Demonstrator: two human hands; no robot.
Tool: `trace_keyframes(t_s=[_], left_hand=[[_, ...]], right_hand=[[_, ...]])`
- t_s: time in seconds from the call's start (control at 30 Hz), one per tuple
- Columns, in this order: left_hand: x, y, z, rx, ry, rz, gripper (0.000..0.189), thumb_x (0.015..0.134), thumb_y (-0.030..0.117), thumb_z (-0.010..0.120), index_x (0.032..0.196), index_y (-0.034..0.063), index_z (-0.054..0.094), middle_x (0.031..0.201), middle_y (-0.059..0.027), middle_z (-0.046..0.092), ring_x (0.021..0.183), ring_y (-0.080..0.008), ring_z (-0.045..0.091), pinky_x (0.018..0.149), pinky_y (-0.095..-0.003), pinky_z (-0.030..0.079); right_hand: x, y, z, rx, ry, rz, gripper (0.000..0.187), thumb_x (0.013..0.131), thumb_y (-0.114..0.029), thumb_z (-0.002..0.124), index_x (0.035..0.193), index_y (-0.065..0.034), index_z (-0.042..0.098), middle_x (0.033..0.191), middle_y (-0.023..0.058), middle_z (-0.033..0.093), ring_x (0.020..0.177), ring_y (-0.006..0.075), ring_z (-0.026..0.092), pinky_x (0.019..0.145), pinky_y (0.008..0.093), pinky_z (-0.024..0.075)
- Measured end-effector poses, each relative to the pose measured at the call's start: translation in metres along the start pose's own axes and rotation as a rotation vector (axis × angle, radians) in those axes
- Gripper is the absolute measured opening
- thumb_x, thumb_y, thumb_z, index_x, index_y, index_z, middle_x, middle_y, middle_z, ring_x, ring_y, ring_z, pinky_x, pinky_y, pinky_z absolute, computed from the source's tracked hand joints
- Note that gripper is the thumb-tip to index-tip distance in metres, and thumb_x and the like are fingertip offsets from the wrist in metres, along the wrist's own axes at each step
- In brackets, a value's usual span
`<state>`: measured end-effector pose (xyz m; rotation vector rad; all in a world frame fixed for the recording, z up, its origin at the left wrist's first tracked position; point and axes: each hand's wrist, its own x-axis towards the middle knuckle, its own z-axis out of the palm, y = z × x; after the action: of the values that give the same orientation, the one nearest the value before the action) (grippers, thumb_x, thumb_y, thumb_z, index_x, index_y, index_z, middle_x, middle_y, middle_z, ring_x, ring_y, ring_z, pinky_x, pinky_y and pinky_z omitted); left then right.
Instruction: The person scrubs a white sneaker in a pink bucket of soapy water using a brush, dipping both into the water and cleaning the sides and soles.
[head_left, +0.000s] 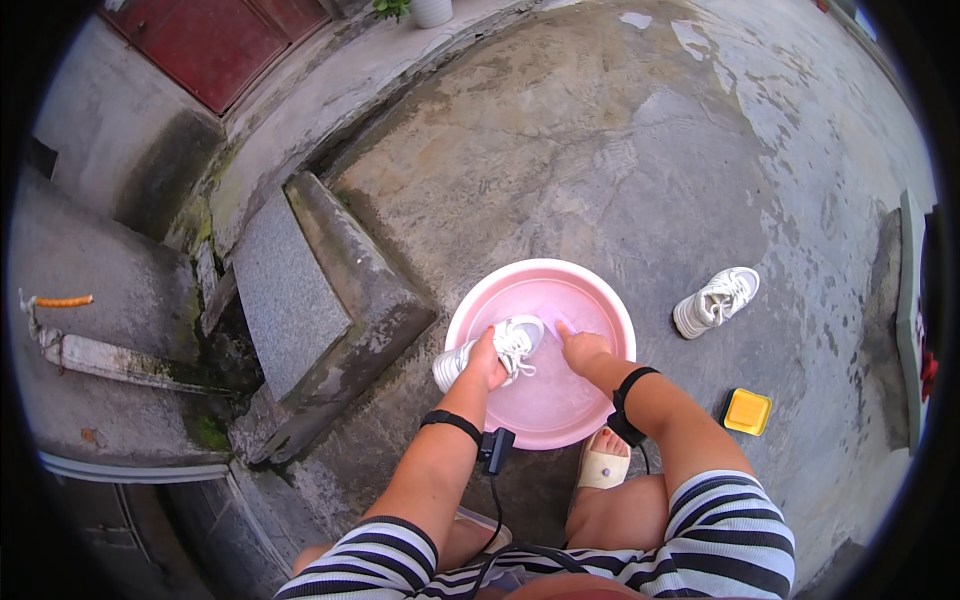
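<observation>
A pink plastic basin (555, 427) with cloudy water in it stands on the concrete before me. My left hand (489, 360) grips a white lace-up sneaker (517, 335) over the basin's left side, its heel reaching past the rim and its toe pointing right. In my right hand (583, 346) is a pale purple brush or similar tool (553, 321), held over the basin close to the sneaker's toe. The tool's far end blends with the pink water, so its exact shape is hard to tell. A loose lace dangles from the sneaker.
Another white sneaker (718, 301) sits upright on the concrete right of the basin. Nearer me lies a yellow soap bar in a small box (748, 412). A stone slab (289, 300) with a raised concrete edge borders the left. My sandalled foot (604, 461) is just below the basin.
</observation>
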<state>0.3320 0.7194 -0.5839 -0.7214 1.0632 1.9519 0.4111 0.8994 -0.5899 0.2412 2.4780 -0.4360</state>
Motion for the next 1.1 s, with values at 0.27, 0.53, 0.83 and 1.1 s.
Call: trace_keyframes(t_s=[0.27,0.53,0.83,1.1], left_hand=[[0.005,-0.002,-0.002,-0.018,-0.045,-0.008,0.043,0.096,0.028,0.024,0.120,-0.0013,0.045,0.118,-0.0148,0.052,0.108,-0.0272,0.051,0.094,-0.0393,0.040],[0.002,-0.001,0.001,-0.052,-0.010,-0.010,0.042,0.096,0.028,0.025,0.118,-0.0013,0.045,0.116,-0.0151,0.053,0.106,-0.0271,0.052,0.092,-0.0391,0.042],[0.003,-0.001,0.000,-0.059,0.016,-0.033,0.040,0.095,0.030,0.030,0.116,-0.0002,0.046,0.109,-0.0145,0.057,0.098,-0.0272,0.056,0.083,-0.0406,0.047],[0.006,-0.003,-0.002,-0.038,-0.027,-0.021,0.040,0.095,0.031,0.031,0.114,0.0000,0.048,0.109,-0.0143,0.057,0.097,-0.0266,0.056,0.082,-0.0390,0.047]], right_hand=[[0.000,0.000,-0.001,-0.017,-0.006,0.016,0.053,0.088,-0.023,0.036,0.139,-0.0187,0.021,0.099,0.0156,0.062,0.088,0.0290,0.062,0.076,0.0401,0.0478],[-0.002,-0.002,-0.003,-0.025,-0.020,0.022,0.054,0.088,-0.022,0.036,0.139,-0.0191,0.019,0.098,0.0169,0.062,0.088,0.0307,0.061,0.077,0.0405,0.0471],[-0.004,-0.009,-0.006,-0.077,-0.033,0.046,0.054,0.089,-0.024,0.036,0.139,-0.0215,0.017,0.103,0.0181,0.060,0.092,0.0317,0.060,0.080,0.0408,0.0456],[-0.001,-0.008,-0.003,-0.042,-0.029,0.062,0.055,0.088,-0.026,0.039,0.139,-0.0216,0.018,0.104,0.0183,0.060,0.093,0.0318,0.059,0.080,0.0408,0.0454]])
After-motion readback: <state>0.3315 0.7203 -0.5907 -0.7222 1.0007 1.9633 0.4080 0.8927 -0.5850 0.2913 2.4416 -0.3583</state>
